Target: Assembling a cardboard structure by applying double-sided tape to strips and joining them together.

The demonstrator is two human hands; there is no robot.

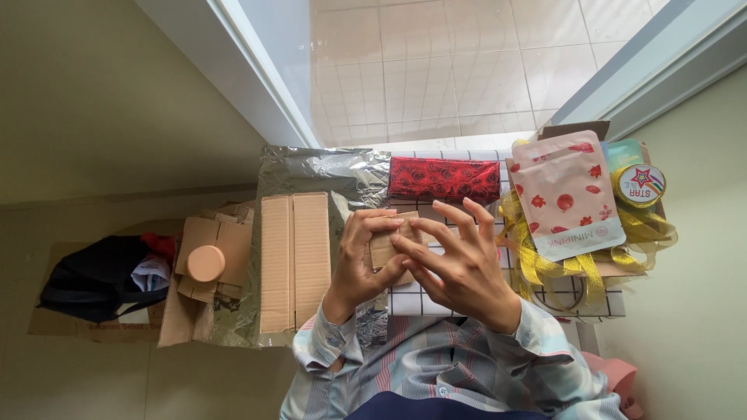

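Note:
My left hand (359, 253) and my right hand (455, 260) are both closed around a small brown cardboard box (387, 247), held above a white grid-patterned sheet (412, 299). The left thumb and fingers pinch its top edge. The right hand's fingers fan out over its right side and hide much of it. A larger flat cardboard box (294, 260) lies just left of my hands on crinkled silver foil (327, 167). A red rose-patterned packet (443, 179) lies just beyond my hands.
A pink pouch with red fruit prints (566, 194), a round roll of tape (640, 185) and gold ribbon (560, 260) sit at right. At left are folded cardboard pieces with a round tan lid (205, 263) and a black bag (97, 278). Tiled floor lies beyond.

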